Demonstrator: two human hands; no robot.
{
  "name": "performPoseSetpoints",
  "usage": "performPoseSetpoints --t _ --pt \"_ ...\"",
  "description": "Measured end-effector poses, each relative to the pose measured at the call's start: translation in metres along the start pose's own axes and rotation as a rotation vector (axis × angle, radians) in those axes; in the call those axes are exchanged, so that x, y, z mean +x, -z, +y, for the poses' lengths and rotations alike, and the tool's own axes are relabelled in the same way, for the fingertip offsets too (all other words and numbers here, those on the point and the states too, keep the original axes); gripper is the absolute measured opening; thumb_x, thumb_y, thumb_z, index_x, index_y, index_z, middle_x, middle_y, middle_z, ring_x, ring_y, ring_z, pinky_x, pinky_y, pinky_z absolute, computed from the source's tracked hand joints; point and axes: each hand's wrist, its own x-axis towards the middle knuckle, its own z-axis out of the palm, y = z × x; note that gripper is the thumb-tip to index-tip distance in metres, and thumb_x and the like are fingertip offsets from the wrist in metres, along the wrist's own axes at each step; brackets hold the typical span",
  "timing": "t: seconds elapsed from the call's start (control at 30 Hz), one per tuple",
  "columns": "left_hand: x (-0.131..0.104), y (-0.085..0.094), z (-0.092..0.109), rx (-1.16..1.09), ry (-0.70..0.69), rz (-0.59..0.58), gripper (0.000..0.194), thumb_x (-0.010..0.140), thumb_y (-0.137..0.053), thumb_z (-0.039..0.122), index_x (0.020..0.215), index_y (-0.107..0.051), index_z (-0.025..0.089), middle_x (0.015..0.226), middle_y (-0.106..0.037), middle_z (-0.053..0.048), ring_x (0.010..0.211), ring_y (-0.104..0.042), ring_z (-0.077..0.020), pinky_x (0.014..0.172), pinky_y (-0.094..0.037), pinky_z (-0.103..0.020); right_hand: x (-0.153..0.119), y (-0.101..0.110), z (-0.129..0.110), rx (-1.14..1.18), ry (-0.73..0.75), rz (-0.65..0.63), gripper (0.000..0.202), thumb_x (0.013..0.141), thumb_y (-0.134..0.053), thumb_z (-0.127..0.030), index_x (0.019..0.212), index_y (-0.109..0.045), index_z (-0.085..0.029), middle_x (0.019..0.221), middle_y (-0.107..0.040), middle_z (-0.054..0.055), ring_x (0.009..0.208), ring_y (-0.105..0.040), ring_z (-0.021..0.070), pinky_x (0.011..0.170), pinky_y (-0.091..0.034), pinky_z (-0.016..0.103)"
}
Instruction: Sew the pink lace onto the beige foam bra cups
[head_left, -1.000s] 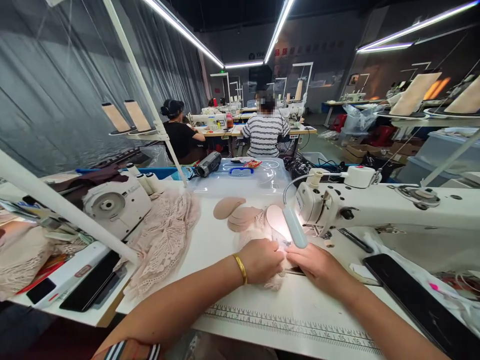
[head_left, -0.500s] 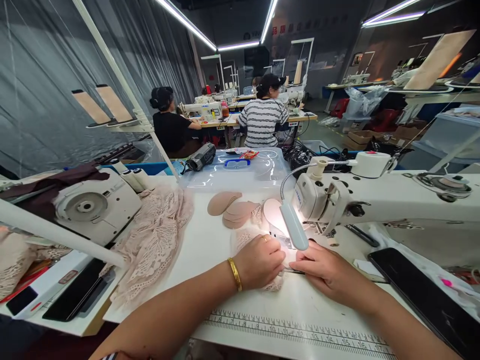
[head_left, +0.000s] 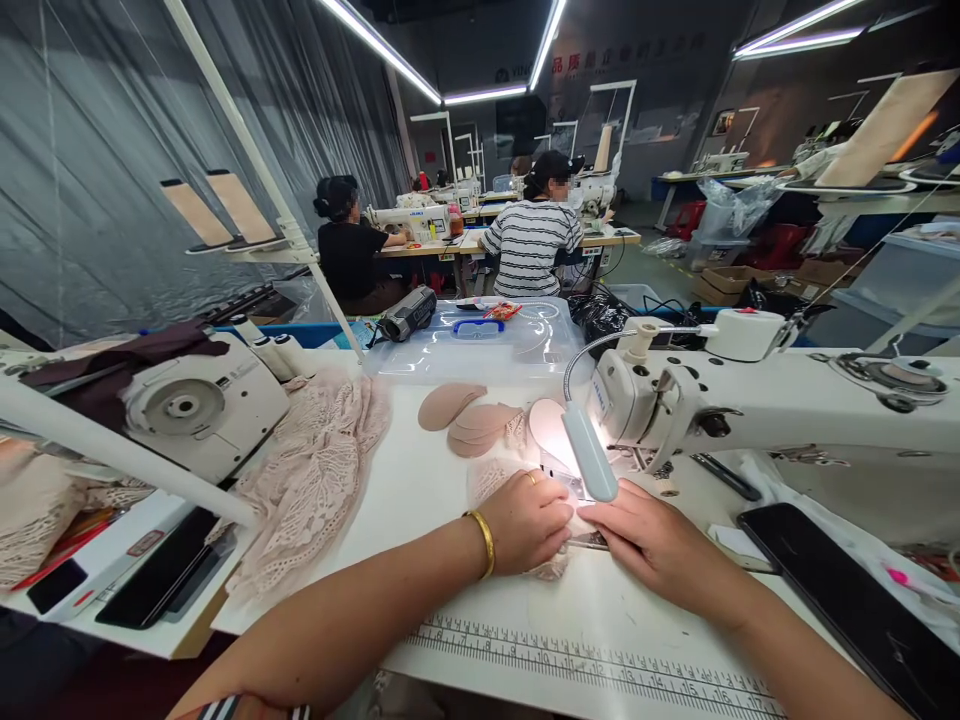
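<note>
My left hand [head_left: 531,522], with a gold bracelet at the wrist, is curled with fingers closed on pink lace fabric [head_left: 489,478] beside the sewing machine's needle area. Close to its right, my right hand [head_left: 637,528] presses its fingertips together at the edge of the same fabric. The lit lamp [head_left: 589,452] hangs just above the fingertips and hides part of the work. Behind the hands lie a pale oval pad [head_left: 546,422] and overlapping pink pads [head_left: 480,428]. The white sewing machine [head_left: 780,395] extends to the right.
Piled lace [head_left: 322,470] covers the table's left side. A clear plastic box [head_left: 480,350] stands behind the pads. A black phone [head_left: 847,600] lies at the right, and a printed ruler [head_left: 585,665] runs along the front edge. Two people sit at machines farther back.
The view has shifted slightly, moving the background a little right. Both hands stay by the needle area, with the right fingers slightly farther left on the fabric.
</note>
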Motion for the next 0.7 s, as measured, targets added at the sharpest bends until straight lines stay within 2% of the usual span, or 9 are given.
performPoseSetpoints --t 0.17,0.3,0.4,0.5,0.7 --pt "0.006 -0.002 -0.005 0.012 0.008 -0.02 0.022 0.1 -0.052 0.033 0.093 -0.066 0.017 0.095 -0.065 -0.008 0.087 -0.056 -0.0224 0.081 -0.046 -0.037 0.002 -0.004 0.002 -0.019 -0.014 0.104 0.03 0.101 -0.044 -0.017 0.112 -0.07 -0.028 0.092 -0.066 0.006 0.084 -0.06 0.0234 0.068 -0.052 0.035" --pt "0.016 -0.008 -0.012 0.024 -0.014 -0.025 0.024 0.099 -0.053 0.033 0.091 -0.067 0.016 0.097 -0.068 -0.009 0.09 -0.06 -0.0228 0.084 -0.047 -0.038 0.003 -0.003 0.003 -0.023 -0.024 0.162 0.027 0.101 -0.045 -0.018 0.104 -0.07 -0.028 0.09 -0.066 0.005 0.082 -0.062 0.0229 0.07 -0.052 0.035" --pt "0.025 -0.011 -0.018 -0.005 -0.032 -0.013 0.023 0.099 -0.054 0.034 0.093 -0.069 0.016 0.102 -0.07 -0.009 0.096 -0.061 -0.0237 0.088 -0.047 -0.039 0.004 -0.005 0.006 -0.057 -0.053 0.171 0.025 0.101 -0.043 -0.017 0.093 -0.065 -0.026 0.086 -0.063 0.004 0.079 -0.062 0.0216 0.067 -0.05 0.034" --pt "0.033 -0.01 -0.024 -0.012 -0.049 -0.021 0.02 0.098 -0.057 0.032 0.091 -0.069 0.017 0.1 -0.071 -0.007 0.095 -0.062 -0.0225 0.088 -0.048 -0.038 0.002 -0.01 0.01 -0.114 -0.113 0.158 0.026 0.101 -0.039 -0.016 0.083 -0.055 -0.025 0.081 -0.057 0.002 0.072 -0.061 0.0196 0.06 -0.045 0.032" --pt "0.039 -0.005 -0.031 -0.028 -0.084 -0.034 0.017 0.098 -0.059 0.031 0.091 -0.07 0.019 0.105 -0.073 -0.005 0.097 -0.063 -0.0202 0.092 -0.048 -0.035 0.001 -0.014 0.016 -0.157 -0.173 0.14 0.023 0.101 -0.038 -0.017 0.089 -0.055 -0.026 0.082 -0.057 0.0 0.065 -0.057 0.0181 0.054 -0.04 0.031"
